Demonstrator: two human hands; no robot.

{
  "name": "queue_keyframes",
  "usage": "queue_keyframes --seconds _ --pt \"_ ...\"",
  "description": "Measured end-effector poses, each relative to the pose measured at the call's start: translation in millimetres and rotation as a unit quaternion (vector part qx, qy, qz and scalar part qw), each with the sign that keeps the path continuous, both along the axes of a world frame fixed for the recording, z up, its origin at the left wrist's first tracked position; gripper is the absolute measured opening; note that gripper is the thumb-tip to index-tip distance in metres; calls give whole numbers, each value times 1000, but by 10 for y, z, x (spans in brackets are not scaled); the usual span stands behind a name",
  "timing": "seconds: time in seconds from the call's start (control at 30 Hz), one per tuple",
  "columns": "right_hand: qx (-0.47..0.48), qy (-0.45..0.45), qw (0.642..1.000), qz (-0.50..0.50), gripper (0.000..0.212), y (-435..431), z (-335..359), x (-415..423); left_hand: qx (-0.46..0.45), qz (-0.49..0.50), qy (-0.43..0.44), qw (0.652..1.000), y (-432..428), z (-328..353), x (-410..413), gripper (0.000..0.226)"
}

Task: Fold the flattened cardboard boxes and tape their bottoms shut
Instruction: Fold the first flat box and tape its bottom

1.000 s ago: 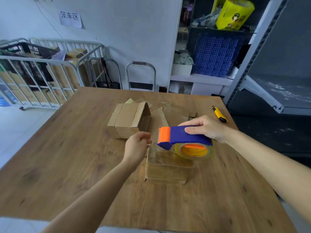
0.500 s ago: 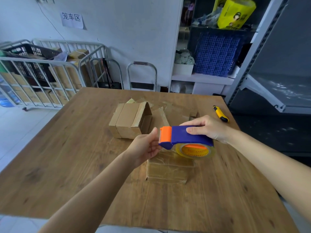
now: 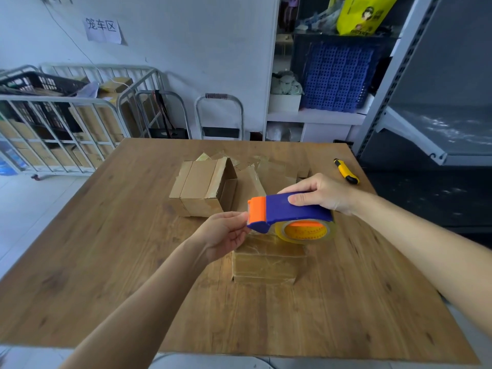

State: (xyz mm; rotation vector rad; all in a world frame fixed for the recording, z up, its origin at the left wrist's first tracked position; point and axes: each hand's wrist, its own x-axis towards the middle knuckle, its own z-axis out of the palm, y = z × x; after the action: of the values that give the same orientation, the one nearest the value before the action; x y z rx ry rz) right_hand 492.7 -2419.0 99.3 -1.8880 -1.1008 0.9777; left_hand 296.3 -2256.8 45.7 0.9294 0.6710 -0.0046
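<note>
My right hand [image 3: 320, 193] grips the blue and orange tape dispenser [image 3: 282, 211] by its top, held in the air over the table's middle. A roll of clear tape [image 3: 306, 231] sits inside it. My left hand [image 3: 225, 233] pinches at the orange cutter end, fingertips on the tape edge. Directly below lies a small folded cardboard box [image 3: 266, 262] with shiny tape across it. Behind it stand several folded boxes [image 3: 202, 187] and loose flattened cardboard [image 3: 269, 169].
A yellow utility knife [image 3: 346, 171] lies near the wooden table's [image 3: 106, 249] far right edge. Metal cage carts [image 3: 61, 123] with cardboard stand at the back left, shelving [image 3: 332, 75] with a blue crate at the back right.
My left hand rose from beside the box to the dispenser's orange end and closed its fingers on the tape edge. The dispenser has hardly moved.
</note>
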Motion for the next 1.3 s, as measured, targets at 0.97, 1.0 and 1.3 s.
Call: queue_keyframes --seconds 0.97,1.0,1.3 --pt "-58 -114 988 92 25 -23 247 -89 208 32 94 973 -70 -33 222 14" --pt "-64 -114 987 97 25 -35 260 -84 201 32 91 975 -64 -26 217 14" --pt "-85 -75 988 104 37 -199 268 56 90 62 41 993 1 -64 135 9"
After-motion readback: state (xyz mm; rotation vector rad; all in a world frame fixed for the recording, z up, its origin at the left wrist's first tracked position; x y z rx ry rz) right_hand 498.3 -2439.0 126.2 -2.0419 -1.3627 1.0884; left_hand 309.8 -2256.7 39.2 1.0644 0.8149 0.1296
